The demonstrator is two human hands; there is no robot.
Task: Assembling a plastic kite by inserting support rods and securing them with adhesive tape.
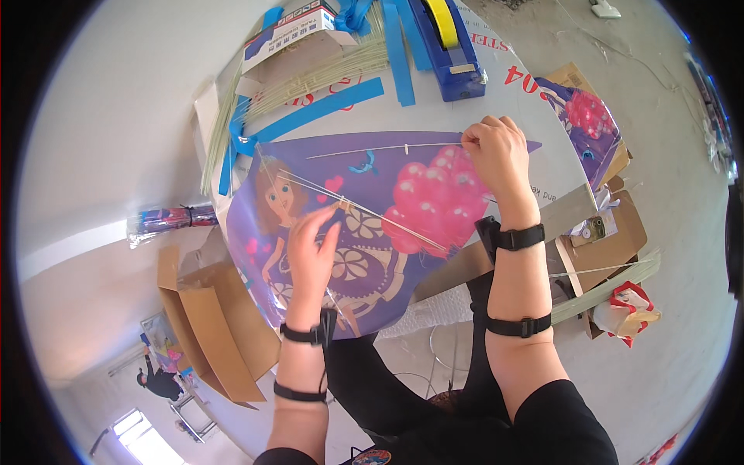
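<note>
A purple kite sheet (380,178), printed with a cartoon girl and pink balloons, lies on the worktable. My right hand (498,151) pinches a thin white rod (356,149) at its right end, near the sheet's upper right corner. That rod lies along the sheet's top edge and has a small white clip (407,149) on it. More thin rods (387,220) run slantwise across the middle of the sheet. At a small pale joint on them, my left hand (310,248) has its fingertips close by, thumb apart; whether they touch is unclear.
Behind the sheet are a blue tape dispenser (457,70) with yellow tape, blue strips (333,105), bundled pale rods (310,77) and a white box (291,35). Cardboard boxes stand left (225,325) and right (604,232) of the table. A person (160,380) is far off, lower left.
</note>
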